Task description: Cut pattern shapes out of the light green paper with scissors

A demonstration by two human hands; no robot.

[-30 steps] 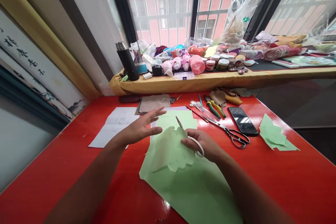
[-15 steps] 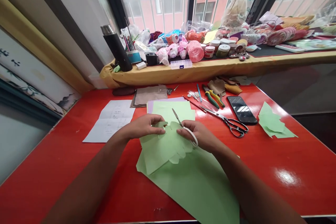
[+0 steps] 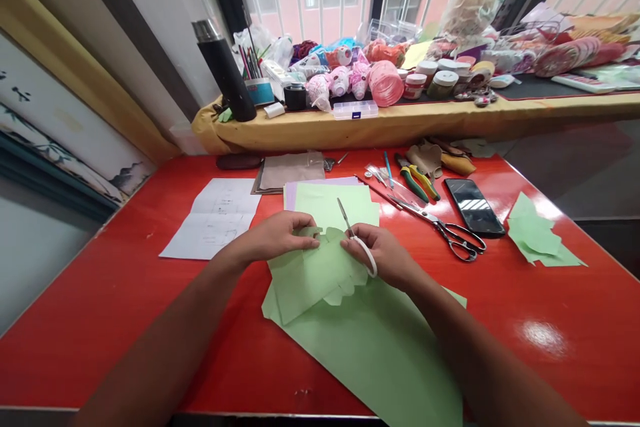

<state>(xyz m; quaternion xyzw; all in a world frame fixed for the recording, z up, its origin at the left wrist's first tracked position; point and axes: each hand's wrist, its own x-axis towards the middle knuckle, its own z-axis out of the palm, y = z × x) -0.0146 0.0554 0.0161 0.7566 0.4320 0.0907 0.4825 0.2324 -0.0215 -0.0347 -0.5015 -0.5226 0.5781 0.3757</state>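
My left hand pinches the edge of a light green paper piece between thumb and fingers. This piece has a scalloped, petal-like lower edge. My right hand holds white-handled scissors, their blades pointing up and away from me. The thumb and fingertips of that same hand also touch the right edge of the paper piece. Beneath both hands lies a larger green sheet, reaching down to the table's front edge. Further green and purple sheets are stacked just beyond my fingers.
On the red table, large metal scissors, green-yellow pliers and a phone lie to the right. Green scraps sit farther right, a white printed sheet left. A black thermos stands on the crowded sill.
The view has shifted slightly, so the background sits a little differently. Both hands keep their grip on the paper and scissors, with the fingers only slightly adjusted.
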